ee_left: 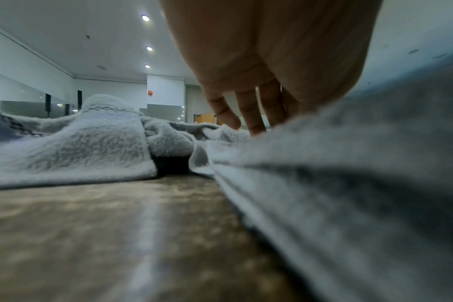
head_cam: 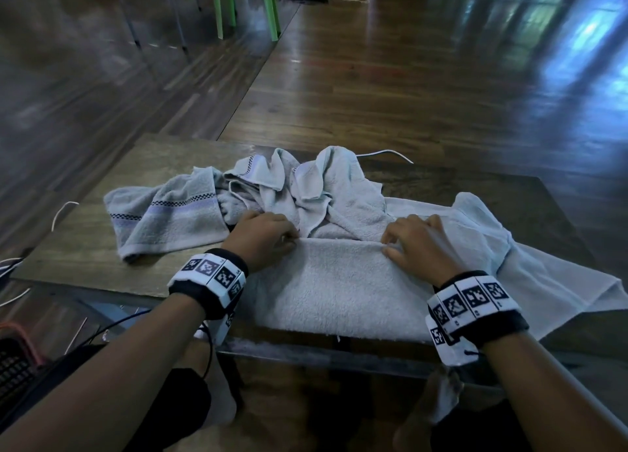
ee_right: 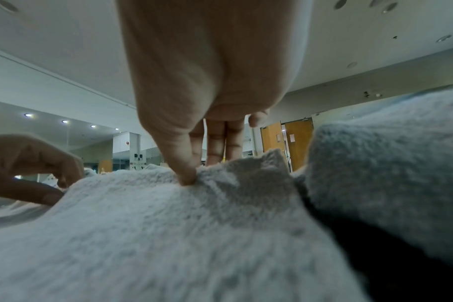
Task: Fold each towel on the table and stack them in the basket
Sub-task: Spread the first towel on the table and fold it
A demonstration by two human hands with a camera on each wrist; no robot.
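Observation:
A grey-white towel (head_cam: 339,288) lies folded flat at the table's near edge. My left hand (head_cam: 290,239) pinches its far left edge, and my right hand (head_cam: 390,247) pinches its far right edge. In the right wrist view the thumb (ee_right: 186,175) digs into the towel (ee_right: 168,235) with the fingers behind the raised edge. In the left wrist view the fingers (ee_left: 253,122) reach down behind the towel (ee_left: 349,173). Behind my hands sits a crumpled pile of towels (head_cam: 306,186). A striped towel (head_cam: 170,220) lies at the left. A dark basket with a red rim (head_cam: 13,353) stands on the floor at the lower left.
A pale thin towel (head_cam: 509,247) spreads over the right side of the wooden table (head_cam: 85,247) and hangs past its near right edge. White cables (head_cam: 387,152) lie at the back and left edges. A green chair (head_cam: 244,6) stands far off on the floor.

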